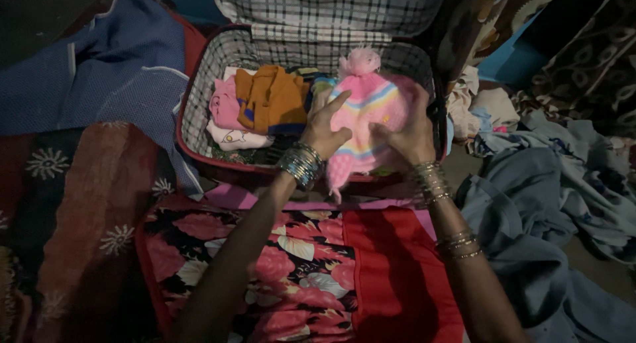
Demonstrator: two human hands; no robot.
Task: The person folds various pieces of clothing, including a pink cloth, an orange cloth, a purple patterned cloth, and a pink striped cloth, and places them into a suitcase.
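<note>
Dim floor setting, strewn with cloth on every side: one blue knitted garment [112, 71] at upper left, one brown flower-patterned spread [73, 204] at left, one grey-blue heap of clothing [550, 204] at right. Item 1: one open suitcase [199, 98], red-edged, with black-and-white checked lining on both base and raised lid. Item 2: one pink knitted cap [371, 111] with pastel stripes and one pompom on top, lying over the right half of the suitcase. Item 3: left hand [326, 128], reaching forward from the lower centre, forearm straight, thumb and index finger spread against the cap's left edge, fingers pressed on the wool rather than closed round it. Item 4: right hand [405, 134], wrist bent inward, fingers curled and gripping the cap's right side. Both wrists carry stacked metal bangles (too many and too blurred to count). Item 5: folded clothes in the suitcase's left half, three visible: one mustard-orange piece [271, 98], one pink piece [224, 104], one white piece [235, 139]. Item 6: one floral black-and-pink cloth [265, 257] with one plain red panel [391, 263] beside it, just below the forearms, near the suitcase's front edge.
</note>
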